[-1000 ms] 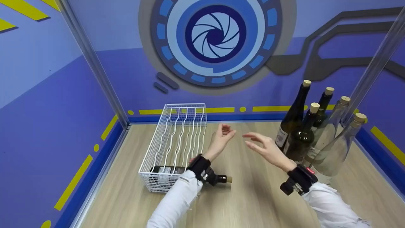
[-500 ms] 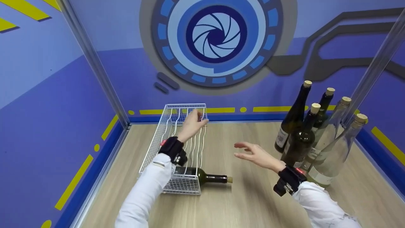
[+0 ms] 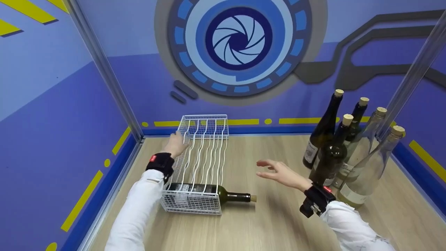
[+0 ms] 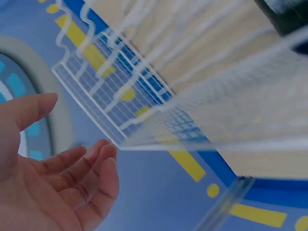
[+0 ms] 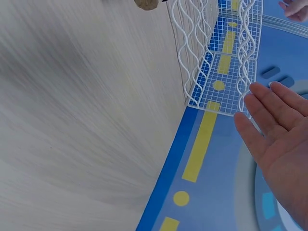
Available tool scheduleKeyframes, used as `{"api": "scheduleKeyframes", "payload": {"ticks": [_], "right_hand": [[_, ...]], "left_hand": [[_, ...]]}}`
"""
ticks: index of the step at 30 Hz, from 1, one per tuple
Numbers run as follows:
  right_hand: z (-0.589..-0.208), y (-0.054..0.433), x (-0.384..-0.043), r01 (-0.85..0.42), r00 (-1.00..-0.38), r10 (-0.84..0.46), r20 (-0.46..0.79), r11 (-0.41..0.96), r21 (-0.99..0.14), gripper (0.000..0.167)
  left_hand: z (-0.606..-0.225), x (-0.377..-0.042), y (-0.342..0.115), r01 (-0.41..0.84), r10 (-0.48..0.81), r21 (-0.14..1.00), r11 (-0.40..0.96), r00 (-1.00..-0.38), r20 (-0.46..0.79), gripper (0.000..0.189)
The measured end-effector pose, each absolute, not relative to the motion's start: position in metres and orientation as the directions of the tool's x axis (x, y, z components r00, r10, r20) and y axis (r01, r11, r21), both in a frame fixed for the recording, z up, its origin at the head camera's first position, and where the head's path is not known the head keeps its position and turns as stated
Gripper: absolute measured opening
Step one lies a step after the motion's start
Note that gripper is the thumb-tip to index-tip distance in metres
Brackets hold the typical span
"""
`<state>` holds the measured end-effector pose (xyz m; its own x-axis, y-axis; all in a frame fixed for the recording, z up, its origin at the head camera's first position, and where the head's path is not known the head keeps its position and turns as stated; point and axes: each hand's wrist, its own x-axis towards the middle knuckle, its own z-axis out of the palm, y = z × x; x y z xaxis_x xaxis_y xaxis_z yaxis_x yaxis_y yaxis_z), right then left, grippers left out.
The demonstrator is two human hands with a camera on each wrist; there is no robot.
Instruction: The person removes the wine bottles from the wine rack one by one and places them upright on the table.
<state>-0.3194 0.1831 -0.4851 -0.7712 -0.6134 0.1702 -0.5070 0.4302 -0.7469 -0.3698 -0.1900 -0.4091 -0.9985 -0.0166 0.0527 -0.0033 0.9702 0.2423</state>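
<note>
A white wire wine rack with wavy bars stands on the table at left. One dark green wine bottle lies in its near end, corked neck sticking out to the right. My left hand is at the rack's left side; in the left wrist view that hand has its thumb apart and fingers loosely bent, fingertips right by a corner of the frame. Over the middle of the table, my right hand hovers with nothing in it. Its fingers are extended in the right wrist view, where the palm shows.
Several corked bottles stand grouped at the right: a dark one at the back left, and a clear one in front. Blue panels with yellow marks enclose the wooden table at the back and sides.
My left hand has moved left, across the top of the rack to its left side. The right hand has shifted slightly left and down. Rack and bottles look unmoved.
</note>
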Motion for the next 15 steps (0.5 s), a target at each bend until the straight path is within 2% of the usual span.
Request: {"api": "scheduleKeyframes", "payload": {"ticks": [2,7,11,15], "right_hand": [[-0.486,0.182,-0.32,-0.509,-0.771,-0.613,0.172,0.429,-0.746,0.053],[-0.488,0.18,-0.321,-0.513,-0.766,-0.618,0.177,0.422,-0.748,0.054],[-0.491,0.178,-0.321,-0.513,-0.766,-0.62,0.171,0.428,-0.744,0.055],[-0.494,0.175,-0.321,-0.513,-0.764,-0.623,0.166,0.433,-0.741,0.055]], "left_hand": [[-0.411,-0.367,-0.202,-0.04,-0.039,0.224,0.974,-0.999,-0.009,0.06],[-0.431,-0.372,-0.231,-0.103,-0.068,0.191,0.976,-0.981,-0.181,0.054],[-0.501,-0.416,-0.278,-0.063,-0.038,0.123,0.99,-0.98,-0.196,0.059],[-0.564,-0.45,-0.325,0.121,0.139,0.114,0.986,-0.977,-0.163,0.046]]}}
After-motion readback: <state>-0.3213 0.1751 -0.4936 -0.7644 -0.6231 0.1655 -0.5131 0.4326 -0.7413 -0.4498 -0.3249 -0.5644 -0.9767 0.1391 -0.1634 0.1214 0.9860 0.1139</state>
